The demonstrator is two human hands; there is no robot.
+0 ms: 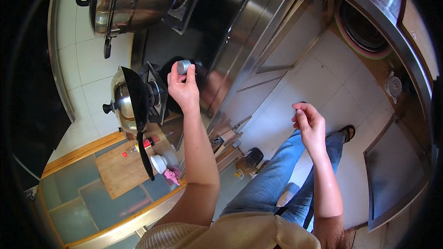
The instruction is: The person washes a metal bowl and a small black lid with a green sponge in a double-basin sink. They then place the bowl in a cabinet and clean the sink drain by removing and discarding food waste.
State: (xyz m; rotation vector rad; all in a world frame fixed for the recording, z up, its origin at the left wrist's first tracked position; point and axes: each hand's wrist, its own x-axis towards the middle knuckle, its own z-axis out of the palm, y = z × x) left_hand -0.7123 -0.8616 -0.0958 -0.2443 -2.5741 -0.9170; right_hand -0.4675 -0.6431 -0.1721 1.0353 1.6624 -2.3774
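Observation:
My left hand is raised over the black stovetop. Its thumb and fingers grip a small silver cylindrical piece, which looks like a metal knob or cap. On a burner just left of that hand sits a black wok with a domed lid. A large stainless steel pot stands on another burner, farther up the picture. My right hand is held over the floor and my jeans, its fingers curled in and the thumb against them; nothing shows between them.
A wooden cutting board, a red-capped bottle, a white bowl and a pink cloth-like item lie below the wok. The wok's handle extends over the board. A large oil bottle is on the floor beside the cabinets.

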